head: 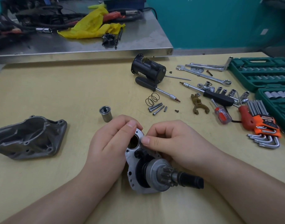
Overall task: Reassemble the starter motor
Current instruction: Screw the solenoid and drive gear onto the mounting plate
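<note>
Head view puts my two forearms coming up from the bottom edge to meet at the lower centre of the frame. Between them sits the drive assembly (156,173), its silver plate (130,157) upright and its pinion gear (166,176) and dark shaft pointing toward the lower right. My left hand (112,143) curls round the plate's left edge, thumb up at the rim of the round bore. My right hand (170,143) grips the plate's right side, fingers curled, thumb tip pressed at the bore's edge; whether a small part is pinched there I cannot tell.

Just above the left hand a small steel plunger (105,114) stands on the desk (57,97). At mid left lies the grey cast nose housing (29,138), open side up. Right of centre, a coil spring (152,101) lies beside a few bolts (156,108), and a brown fork lever (199,104) is further right. At the right edge are orange-handled hex keys (264,126), a small screwdriver (221,112), loose sockets (225,92) and a green socket case (264,73).

Above centre, the black motor body (148,68) lies on its side, with a black-handled screwdriver (154,87) just below it and wrenches (203,74) to its right. In the upper left stands a steel bench (90,46) carrying cables, yellow plastic (93,25) and a small black part (108,39).
</note>
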Available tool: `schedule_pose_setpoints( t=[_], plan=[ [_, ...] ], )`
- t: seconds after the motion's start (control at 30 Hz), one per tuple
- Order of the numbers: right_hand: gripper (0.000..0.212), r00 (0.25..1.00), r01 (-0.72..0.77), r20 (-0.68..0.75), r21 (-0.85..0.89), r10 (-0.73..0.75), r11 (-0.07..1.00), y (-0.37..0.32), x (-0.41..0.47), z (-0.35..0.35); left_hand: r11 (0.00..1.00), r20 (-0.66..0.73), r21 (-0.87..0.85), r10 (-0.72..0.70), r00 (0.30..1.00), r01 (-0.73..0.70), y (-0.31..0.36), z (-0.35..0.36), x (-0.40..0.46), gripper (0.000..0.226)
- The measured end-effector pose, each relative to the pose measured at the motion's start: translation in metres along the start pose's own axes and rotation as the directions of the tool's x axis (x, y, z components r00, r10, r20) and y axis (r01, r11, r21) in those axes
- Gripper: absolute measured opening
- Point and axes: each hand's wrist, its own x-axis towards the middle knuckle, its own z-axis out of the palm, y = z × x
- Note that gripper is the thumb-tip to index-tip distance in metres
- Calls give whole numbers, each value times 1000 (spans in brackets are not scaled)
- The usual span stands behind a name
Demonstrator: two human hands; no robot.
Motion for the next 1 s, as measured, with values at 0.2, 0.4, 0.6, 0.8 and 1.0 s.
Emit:
schedule_pose_setpoints(
  t=[0.2, 0.4, 0.6, 0.8, 1.0],
  plan=[
    [28, 1000, -14, -1, 10, 14, 1000, -1, -1, -4, 999, 2, -24, -21, 1000, 21, 1, 0, 0, 27],
    [7, 973, 21, -223, -192, -64, 981, -18, 5, -38, 1000, -18, 30, -1, 1000, 2, 2, 1, -1, 27],
    [19, 621, -239, -721, -549, -309, 801, -13, 19, -114, 998, -71, 66, -16, 997, 21, 3, -1, -1, 28],
    [39, 658, -511, -733, -603, -173, 613, 7, 25, -143, 995, -111, 99, -13, 994, 24, 3, -4, 1, 29],
    [27, 601, -461, -765, -569, -232, 681, 9, 30, -146, 990, -89, 141, -16, 996, 28, 2, -11, 2, 29]
  ],
)
